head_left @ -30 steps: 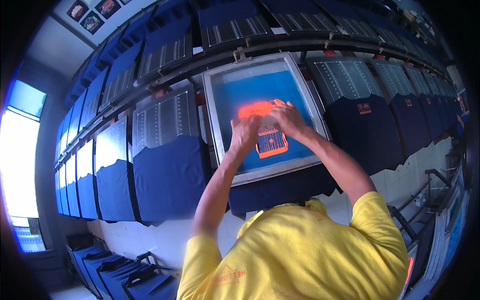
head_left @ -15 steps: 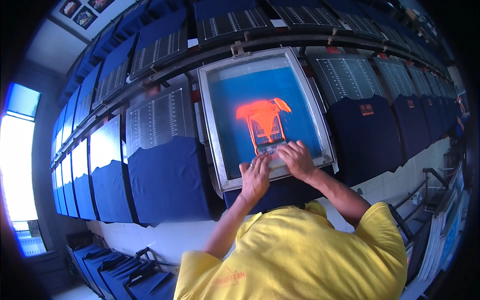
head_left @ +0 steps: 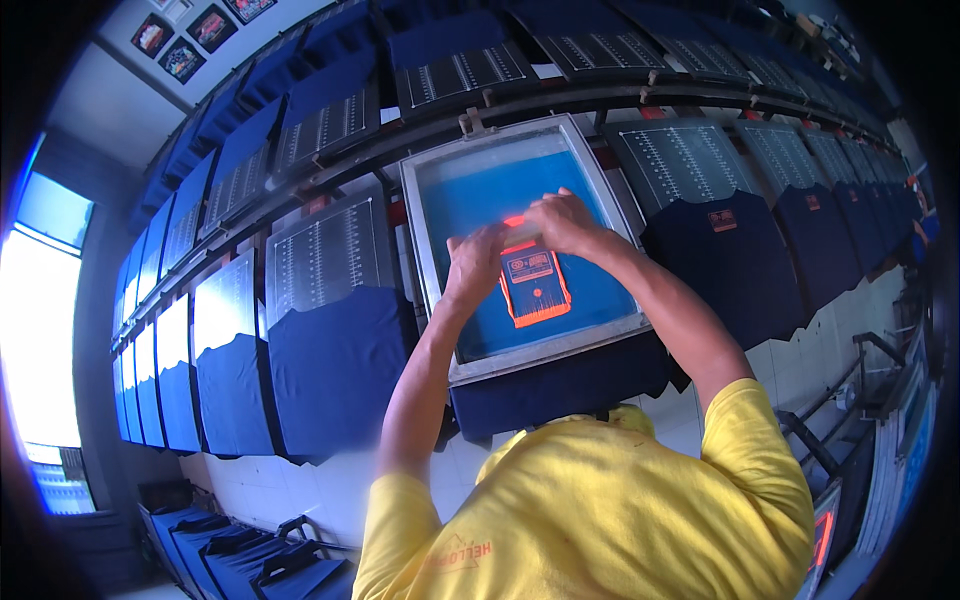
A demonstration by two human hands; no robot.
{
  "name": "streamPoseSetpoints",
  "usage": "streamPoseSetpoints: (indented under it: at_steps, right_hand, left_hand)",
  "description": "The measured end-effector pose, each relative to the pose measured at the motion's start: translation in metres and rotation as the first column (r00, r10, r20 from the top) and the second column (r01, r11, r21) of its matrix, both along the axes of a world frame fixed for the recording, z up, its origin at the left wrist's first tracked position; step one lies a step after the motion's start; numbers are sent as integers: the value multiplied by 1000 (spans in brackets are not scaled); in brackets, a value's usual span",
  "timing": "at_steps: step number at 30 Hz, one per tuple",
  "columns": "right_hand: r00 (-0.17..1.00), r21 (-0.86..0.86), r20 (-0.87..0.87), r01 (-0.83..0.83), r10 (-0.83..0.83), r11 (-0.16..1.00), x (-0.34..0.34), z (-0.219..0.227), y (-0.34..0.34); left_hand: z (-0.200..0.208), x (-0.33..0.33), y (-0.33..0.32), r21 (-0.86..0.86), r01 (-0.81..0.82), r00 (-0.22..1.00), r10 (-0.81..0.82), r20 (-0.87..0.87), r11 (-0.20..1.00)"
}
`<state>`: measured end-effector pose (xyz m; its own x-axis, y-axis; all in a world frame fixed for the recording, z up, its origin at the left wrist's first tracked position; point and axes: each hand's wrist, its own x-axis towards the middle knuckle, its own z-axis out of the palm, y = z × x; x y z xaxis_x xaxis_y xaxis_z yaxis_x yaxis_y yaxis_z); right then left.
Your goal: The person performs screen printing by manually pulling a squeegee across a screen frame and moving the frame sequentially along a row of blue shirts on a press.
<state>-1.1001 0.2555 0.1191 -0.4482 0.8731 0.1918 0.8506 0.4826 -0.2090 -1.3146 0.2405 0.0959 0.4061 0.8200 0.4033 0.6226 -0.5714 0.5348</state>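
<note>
Both my hands grip a squeegee (head_left: 521,236) laid across a screen-printing screen. My left hand (head_left: 473,266) is closed on its left end, my right hand (head_left: 566,222) on its right end. The fingers and the tool's far side are partly hidden. Between the hands shows bright orange ink (head_left: 514,220). Nearer to me, a thin orange-edged rectangle of ink (head_left: 541,312) with a small design lies on the blue mesh (head_left: 592,300). A pale metal frame (head_left: 545,355) surrounds the mesh. Beneath it hangs a navy shirt (head_left: 560,395).
Navy shirts on dark ruled boards stand in a row on both sides, such as one at left (head_left: 335,345) and a printed one at right (head_left: 725,265). A rail (head_left: 350,160) runs behind the screen. More shirts (head_left: 240,545) hang low at left; frames (head_left: 890,450) lean at right.
My hands and the squeegee have moved away from me, from the screen's near edge to its middle. The thick orange ink has left the near area, leaving the design and a thin outline.
</note>
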Motion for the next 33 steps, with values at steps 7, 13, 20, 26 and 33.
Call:
streamPoseSetpoints:
  at_steps: [7,13,20,26,33]
  right_hand:
    - [998,164,-21,-47,51,985,0,39,-17]
    - [993,295,-42,-90,107,951,3,18,-73]
    - [993,226,-80,-72,92,972,3,-45,-164]
    - [993,142,-99,-56,70,988,2,-57,-201]
    - [988,85,-152,-23,36,996,4,-61,-215]
  left_hand:
    - [38,-3,-14,155,-5,1000,9,-23,988]
    - [35,-4,-72,179,36,997,-24,-70,983]
    - [-31,-3,-159,94,52,987,-36,-158,994]
    - [-55,-4,-186,58,113,990,-107,-93,992]
    - [-62,-11,-188,-2,144,987,-144,-70,990]
